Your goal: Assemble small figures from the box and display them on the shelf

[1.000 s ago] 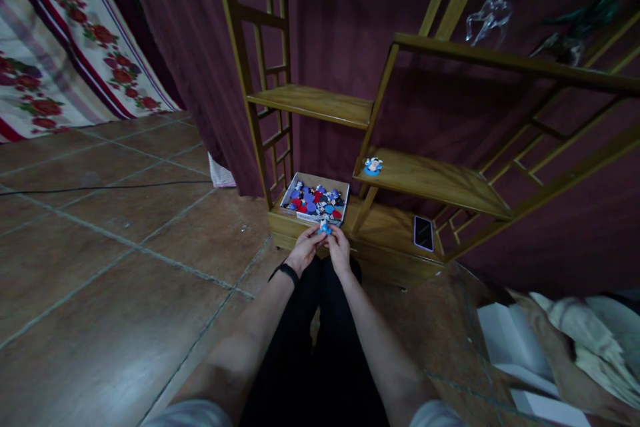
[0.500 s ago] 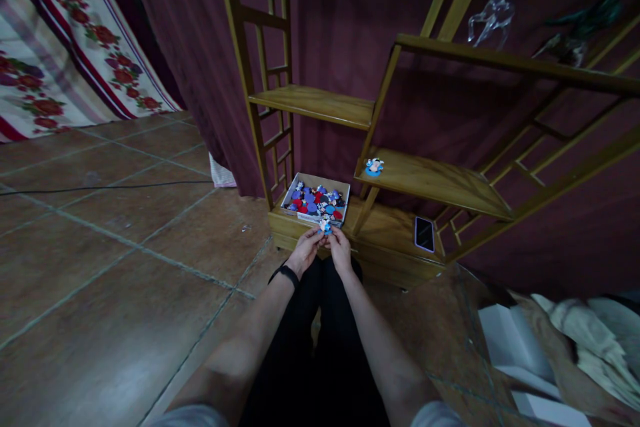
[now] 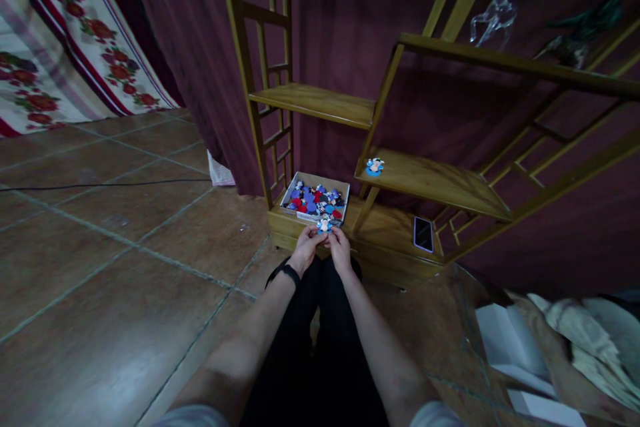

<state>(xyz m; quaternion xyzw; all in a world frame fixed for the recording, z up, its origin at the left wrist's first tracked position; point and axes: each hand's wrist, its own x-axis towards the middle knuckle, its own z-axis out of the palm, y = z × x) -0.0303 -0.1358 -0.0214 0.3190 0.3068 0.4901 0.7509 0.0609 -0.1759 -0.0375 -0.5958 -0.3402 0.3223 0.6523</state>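
Note:
A small blue-and-white figurine [image 3: 324, 225] is pinched between my left hand [image 3: 306, 247] and my right hand [image 3: 341, 250], just in front of the box. Both hands are closed on its lower part, and my fingers partly cover its base. Behind it, an open cardboard box [image 3: 346, 188] holds several small figurines with purple, red, blue and black parts, jumbled together. Another figurine [image 3: 375, 166] on a round blue base stands upright at the left end of the middle shelf [image 3: 430, 180], up and to the right of my hands.
The box rests on the low base of a wooden shelf unit [image 3: 370, 223]. A phone [image 3: 423, 234] lies on that base at right. A clear glass animal figure [image 3: 495, 17] and a dark green one [image 3: 580, 30] stand higher up. White boxes [image 3: 515, 340] lie on the floor at right.
The held figurine has turned a little in my fingers, so more of its pale front shows. Both hands stay in nearly the same place, and the view has shifted slightly.

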